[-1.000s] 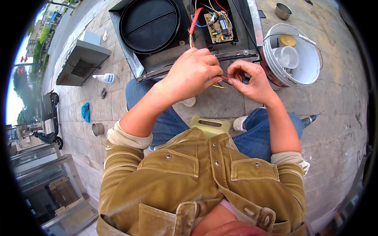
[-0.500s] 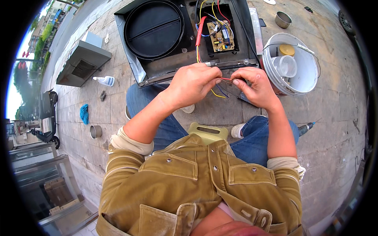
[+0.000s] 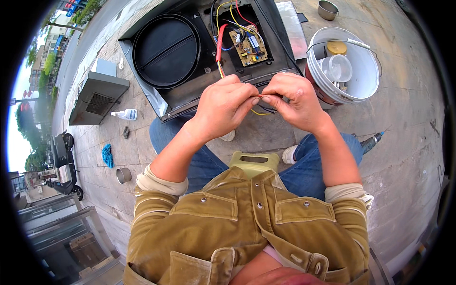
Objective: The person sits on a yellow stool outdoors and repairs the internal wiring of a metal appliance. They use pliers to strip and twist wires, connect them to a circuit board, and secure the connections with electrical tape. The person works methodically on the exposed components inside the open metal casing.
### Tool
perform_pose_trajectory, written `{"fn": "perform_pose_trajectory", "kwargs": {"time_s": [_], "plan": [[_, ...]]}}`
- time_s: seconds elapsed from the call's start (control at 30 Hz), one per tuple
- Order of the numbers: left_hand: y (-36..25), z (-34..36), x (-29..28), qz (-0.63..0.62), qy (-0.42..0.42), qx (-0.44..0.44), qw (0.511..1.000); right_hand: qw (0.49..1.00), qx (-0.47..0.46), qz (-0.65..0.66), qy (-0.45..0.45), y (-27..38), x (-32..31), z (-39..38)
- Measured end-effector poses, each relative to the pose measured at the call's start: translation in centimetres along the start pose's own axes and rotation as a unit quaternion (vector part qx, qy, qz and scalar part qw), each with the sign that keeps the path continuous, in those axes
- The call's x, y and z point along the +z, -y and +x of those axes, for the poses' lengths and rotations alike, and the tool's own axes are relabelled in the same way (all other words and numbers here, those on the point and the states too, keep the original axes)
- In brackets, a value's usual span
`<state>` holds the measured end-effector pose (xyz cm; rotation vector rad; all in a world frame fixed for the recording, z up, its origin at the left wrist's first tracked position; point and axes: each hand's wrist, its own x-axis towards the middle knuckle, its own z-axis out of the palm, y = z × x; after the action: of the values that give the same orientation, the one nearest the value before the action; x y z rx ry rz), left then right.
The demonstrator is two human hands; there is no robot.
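Note:
My left hand pinches a thin red wire, and the fingertips of my right hand pinch it too, almost meeting the left ones. Loose yellow and dark wire ends hang just below. Beyond my hands lies an opened metal appliance with a round black housing. Beside that, a circuit board sits in a black box with colored leads. A red sleeved bundle of wires runs down from the box and passes behind my hands.
A white bucket holds containers. Around me are a grey metal unit, a white bottle, a blue cloth, metal cups, a drill and a seat. A scooter and glass-panelled frames stand left.
My two hands have come closer together on the red wire, hiding more of it, with the right hand more curled over it. The view has shifted slightly.

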<state>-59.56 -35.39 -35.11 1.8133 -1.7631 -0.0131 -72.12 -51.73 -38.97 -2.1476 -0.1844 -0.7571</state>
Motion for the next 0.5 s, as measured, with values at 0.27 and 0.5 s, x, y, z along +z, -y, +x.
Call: {"fn": "perform_pose_trajectory", "kwargs": {"time_s": [0.27, 0.5], "plan": [[1.8, 0.7, -0.3, -0.097, 0.12, -0.008, 0.988, 0.996, -0.029, 0.058, 0.064, -1.8, -1.2, 0.4], [4.1, 0.0, -0.8, -0.398, 0.035, -0.223, 0.889, 0.981, 0.099, 0.121, -0.118, -3.8, -5.5, 2.3]]}}
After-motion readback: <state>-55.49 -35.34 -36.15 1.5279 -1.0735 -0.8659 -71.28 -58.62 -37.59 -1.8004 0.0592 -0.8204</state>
